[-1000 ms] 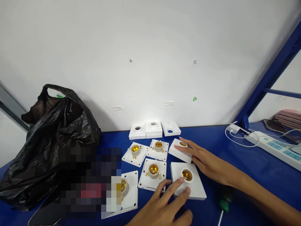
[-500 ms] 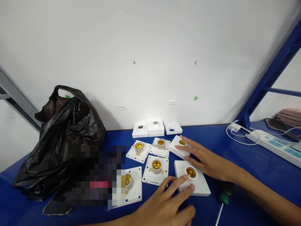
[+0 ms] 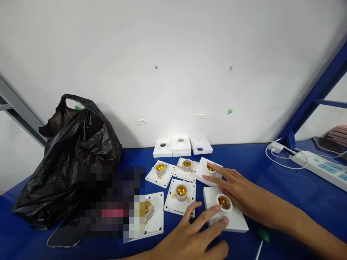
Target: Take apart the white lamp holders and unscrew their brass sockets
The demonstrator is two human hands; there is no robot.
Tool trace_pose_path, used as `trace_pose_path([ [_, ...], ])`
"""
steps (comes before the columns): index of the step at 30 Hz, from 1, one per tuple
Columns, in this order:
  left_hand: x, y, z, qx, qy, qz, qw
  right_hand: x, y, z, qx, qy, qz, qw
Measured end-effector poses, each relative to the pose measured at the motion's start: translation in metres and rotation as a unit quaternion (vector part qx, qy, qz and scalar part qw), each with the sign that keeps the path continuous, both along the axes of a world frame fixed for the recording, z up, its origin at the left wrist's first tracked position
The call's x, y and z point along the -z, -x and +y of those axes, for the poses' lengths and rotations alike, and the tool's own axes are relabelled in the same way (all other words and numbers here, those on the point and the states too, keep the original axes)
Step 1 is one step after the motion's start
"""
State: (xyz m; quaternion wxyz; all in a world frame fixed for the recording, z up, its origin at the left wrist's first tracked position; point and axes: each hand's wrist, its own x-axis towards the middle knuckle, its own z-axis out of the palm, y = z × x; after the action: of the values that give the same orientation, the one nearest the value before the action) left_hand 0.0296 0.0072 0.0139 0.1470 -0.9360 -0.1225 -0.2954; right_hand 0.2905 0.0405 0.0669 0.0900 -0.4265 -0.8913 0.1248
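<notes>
My left hand point(image 3: 196, 231) lies open with fingers apart, its fingertips touching the near assembled lamp holder point(image 3: 238, 220), a white square box with a brass-lined round socket. My right hand point(image 3: 235, 186) is open too, fingers stretched over the far assembled lamp holder point(image 3: 202, 168) and partly covering its socket. To the left lie several uncovered lamp holder bases point(image 3: 169, 186) with brass sockets and terminals. By the wall stand two white covers point(image 3: 181, 148) with their holes up, and beside them a third cover point(image 3: 207, 146) lies inner side up.
A black plastic bag point(image 3: 81, 151) stands at the left, with a phone point(image 3: 63, 234) and a pixelated patch before it. A green-handled screwdriver point(image 3: 263, 235) lies partly under my right forearm. A white power strip point(image 3: 317, 166) with cables sits at the right, near a blue metal frame point(image 3: 320, 90).
My right hand has slid left from the far lamp holder's right edge onto its top, over the socket. My left fingers stay on the near lamp holder. The view has shifted slightly.
</notes>
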Motion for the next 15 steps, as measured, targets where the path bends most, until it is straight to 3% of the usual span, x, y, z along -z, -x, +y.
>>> trace_pose_path([
  [8,-0.004,0.002,-0.004,-0.012,0.011,0.020,1.000,-0.005,0.007,-0.006,-0.029,-0.006,-0.016,0.999],
  [15,-0.005,0.002,-0.003,-0.012,0.024,0.025,0.999,-0.007,0.012,-0.010,-0.033,-0.082,-0.003,0.996],
])
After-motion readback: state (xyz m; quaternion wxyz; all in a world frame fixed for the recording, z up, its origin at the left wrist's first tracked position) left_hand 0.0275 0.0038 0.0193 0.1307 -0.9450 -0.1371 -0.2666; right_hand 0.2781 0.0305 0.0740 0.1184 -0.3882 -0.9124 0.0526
